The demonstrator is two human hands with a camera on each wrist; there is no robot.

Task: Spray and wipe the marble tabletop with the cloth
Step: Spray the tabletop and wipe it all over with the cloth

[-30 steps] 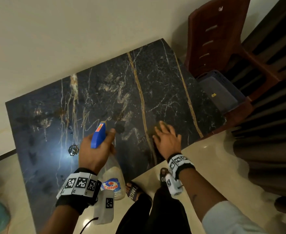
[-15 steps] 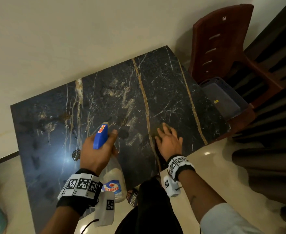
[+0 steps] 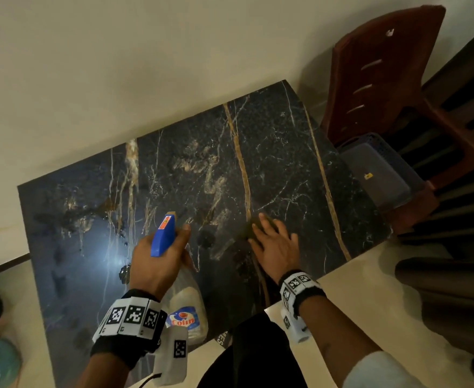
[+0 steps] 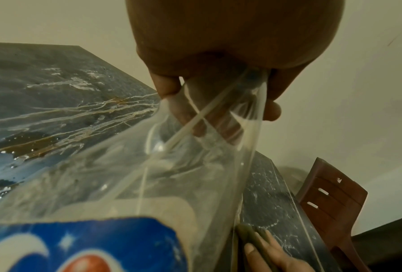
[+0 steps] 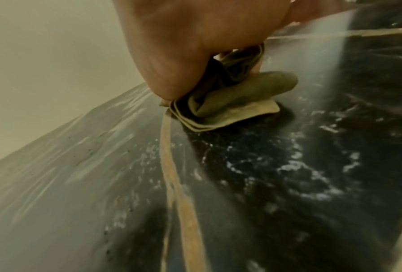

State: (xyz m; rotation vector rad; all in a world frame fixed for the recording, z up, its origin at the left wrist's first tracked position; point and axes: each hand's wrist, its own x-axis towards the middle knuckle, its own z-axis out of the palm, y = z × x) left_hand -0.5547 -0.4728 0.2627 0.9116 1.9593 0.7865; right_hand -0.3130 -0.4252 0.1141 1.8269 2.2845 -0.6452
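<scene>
Cloth lies pressed under flat right hand; left hand grips spray bottle above tabletop.

Plain cream wall; glossy pale floor; brown plastic chair at right, grey basket on seat.

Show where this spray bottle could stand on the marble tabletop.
Bare: the far right of the dark marble tabletop, between the gold veins and toward the brown plastic chair. Crowded: the near middle, where the left hand holds the clear spray bottle and the right hand presses the folded olive cloth. Wet patches mark the left.
</scene>
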